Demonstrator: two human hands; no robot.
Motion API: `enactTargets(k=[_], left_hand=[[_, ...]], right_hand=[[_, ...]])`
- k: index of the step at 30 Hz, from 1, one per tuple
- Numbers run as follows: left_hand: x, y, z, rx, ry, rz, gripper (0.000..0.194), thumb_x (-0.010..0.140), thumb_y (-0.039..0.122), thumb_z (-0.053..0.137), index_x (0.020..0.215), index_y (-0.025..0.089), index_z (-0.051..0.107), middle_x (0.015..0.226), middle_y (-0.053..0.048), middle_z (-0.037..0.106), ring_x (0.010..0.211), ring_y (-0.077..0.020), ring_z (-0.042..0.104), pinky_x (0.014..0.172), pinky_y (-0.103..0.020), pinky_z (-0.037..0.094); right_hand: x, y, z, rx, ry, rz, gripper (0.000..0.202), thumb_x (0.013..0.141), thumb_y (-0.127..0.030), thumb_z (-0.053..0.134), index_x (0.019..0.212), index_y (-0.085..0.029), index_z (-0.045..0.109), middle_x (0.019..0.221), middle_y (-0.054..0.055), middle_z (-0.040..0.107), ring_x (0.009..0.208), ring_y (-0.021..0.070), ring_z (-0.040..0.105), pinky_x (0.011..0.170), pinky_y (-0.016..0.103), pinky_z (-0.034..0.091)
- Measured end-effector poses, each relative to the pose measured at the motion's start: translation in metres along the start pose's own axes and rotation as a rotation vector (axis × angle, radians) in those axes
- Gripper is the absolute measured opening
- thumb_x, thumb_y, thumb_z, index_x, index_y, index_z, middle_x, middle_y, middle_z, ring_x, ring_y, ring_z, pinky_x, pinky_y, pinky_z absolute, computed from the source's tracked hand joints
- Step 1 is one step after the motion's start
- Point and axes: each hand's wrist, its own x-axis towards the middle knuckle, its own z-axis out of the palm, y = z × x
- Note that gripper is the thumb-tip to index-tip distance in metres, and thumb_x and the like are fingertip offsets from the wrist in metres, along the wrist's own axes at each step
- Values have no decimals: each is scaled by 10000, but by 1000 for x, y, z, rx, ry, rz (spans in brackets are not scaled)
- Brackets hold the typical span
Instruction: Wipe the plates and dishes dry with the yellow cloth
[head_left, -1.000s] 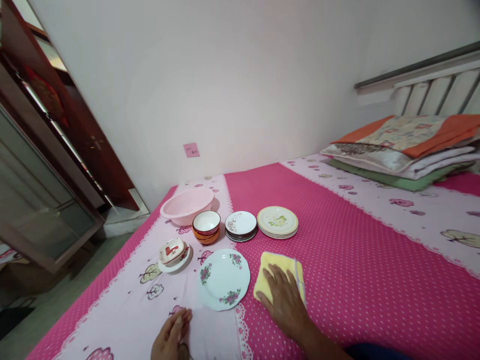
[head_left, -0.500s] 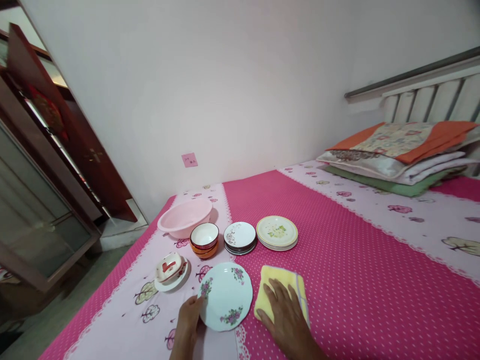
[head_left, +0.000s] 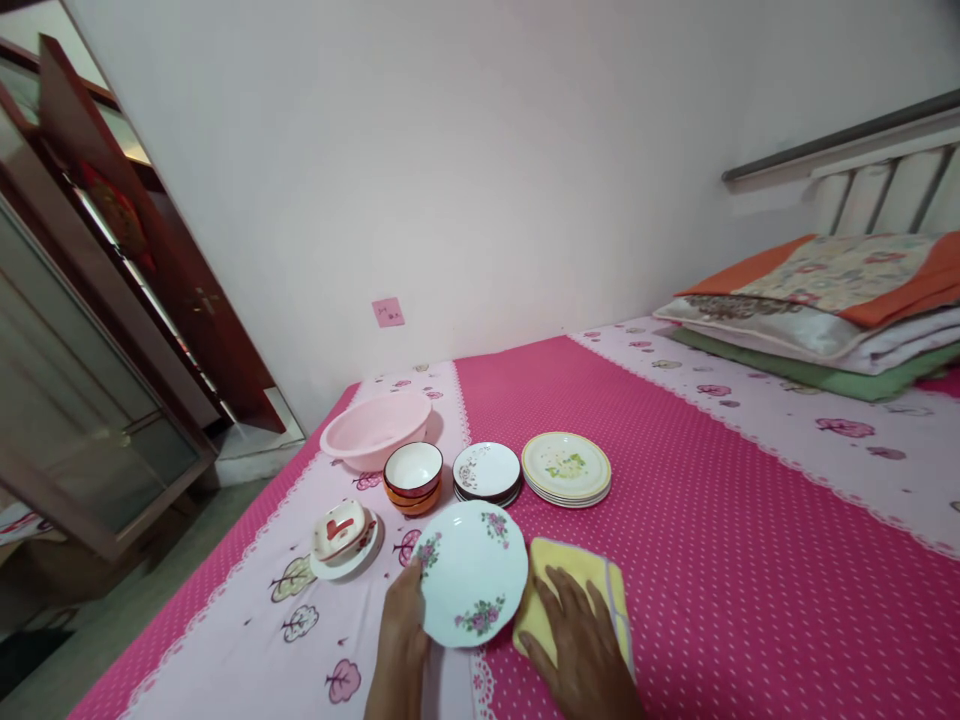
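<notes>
My left hand (head_left: 406, 610) grips the left edge of a white plate (head_left: 471, 570) with a scalloped rim and purple flower clusters. The plate's far edge overlaps a stack of small dark-rimmed plates (head_left: 486, 470) in the view. On the right, my right hand (head_left: 581, 640) lies with its fingers apart on a folded yellow cloth (head_left: 556, 562). The cloth rests on the bedspread, just beside the plate. Left of the held plate, a small squarish dish with a red pattern (head_left: 341, 530) sits on a white saucer (head_left: 346, 568).
Behind stand a pink basin (head_left: 379, 425), stacked bowls with orange outsides (head_left: 414, 475) and a stack of yellow-rimmed plates (head_left: 568, 465). All are on a pink patterned bedspread (head_left: 720, 570). Folded bedding (head_left: 817, 300) lies at the far right, near a radiator (head_left: 885, 195). A wall closes off the back.
The flowered plate, in my left hand, has moved up and to the right and now looks slightly lifted. My right hand stays on the cloth. The view has turned a little left.
</notes>
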Motion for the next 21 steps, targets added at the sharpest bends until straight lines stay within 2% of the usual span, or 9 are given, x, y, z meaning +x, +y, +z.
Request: enactTargets(k=[3,5,9,12,14,17,20,21], left_hand=[[-5,-9,21,-95,-108,-190,391,949,321,625,1274,103,640,965,-170,814,919,-339,779,888,-515,600],[-11,-17,32,-145,-193,-286,504,954,390,627,1367,104,599,1075,-195,803,1047,-368,756,994,-567,553],[-20,-33,39,-248,-387,-425,574,950,497,620,1376,112,624,1164,-191,784,1205,-377,690,1135,-575,448],[-19,-44,32,-378,-577,-486,559,976,528,560,1317,100,675,1169,-194,780,1288,-370,637,1206,-565,357],[-16,-50,27,-436,-650,-475,564,991,543,520,1287,98,699,1185,-199,772,1320,-366,612,1230,-556,320],[-16,-53,25,-464,-616,-422,588,1002,549,492,1371,118,647,1257,-196,745,1337,-363,598,1230,-560,320],[-21,-50,30,-423,-465,-436,617,971,535,571,1433,126,584,1277,-197,738,1296,-367,631,1183,-555,406],[-23,-48,32,-409,-420,-447,627,956,527,603,1437,125,577,1272,-197,741,1279,-369,644,1161,-549,437]], right_hand=[[0,3,2,-1,29,-44,601,948,-547,615,1393,-149,551,1376,185,668,1273,363,605,1135,550,318],[0,5,3,-4,19,-60,606,932,-540,623,1389,-147,559,1361,200,674,1247,373,616,1100,563,351],[3,5,1,59,-98,-23,663,880,-507,646,1467,-222,532,1428,179,631,1249,411,605,1042,613,421],[6,4,-6,122,-194,37,711,884,-522,629,1541,-304,469,1510,144,568,1308,428,559,1053,636,431],[8,6,-11,154,-262,60,742,894,-526,613,1578,-316,419,1529,140,550,1350,429,522,1072,635,423],[7,13,-15,189,-333,21,803,871,-547,630,1592,-272,406,1515,175,556,1375,449,492,1083,642,408],[4,22,-14,199,-369,-34,803,785,-586,709,1500,-260,546,1448,190,613,1316,482,534,1067,664,409],[3,25,-15,207,-389,-45,757,759,-556,734,1447,-270,601,1421,180,637,1286,476,559,1061,654,422]])
